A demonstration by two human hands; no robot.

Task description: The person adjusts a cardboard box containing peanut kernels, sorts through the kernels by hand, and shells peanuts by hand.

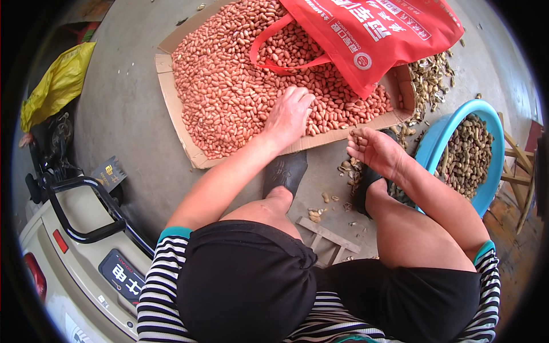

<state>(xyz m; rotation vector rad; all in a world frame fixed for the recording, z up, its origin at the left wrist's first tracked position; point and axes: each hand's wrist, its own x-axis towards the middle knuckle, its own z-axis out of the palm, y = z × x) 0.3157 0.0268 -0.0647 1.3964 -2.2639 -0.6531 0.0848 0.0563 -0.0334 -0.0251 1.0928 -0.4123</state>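
Reddish shelled peanuts [220, 86] fill a shallow cardboard box [171, 108] in front of me. My left hand [289, 117] rests low over them near the box's front edge, back upward, fingers curled together. Its fingertips touch the kernels, and whatever they grip is hidden. Just outside the box's front right edge, my right hand [376, 151] is turned partly palm up with its fingers bent inward. Anything inside those fingers is too small to make out. To its right stands a blue basin [422, 154] holding unshelled peanuts [466, 157].
A red bag [366, 40] lies across the box's back right. Empty shells [432, 86] litter the floor beside it. A small wooden stool [329, 237] sits between my legs. At left are a parked scooter [80, 246] and a yellow plastic bag [60, 86].
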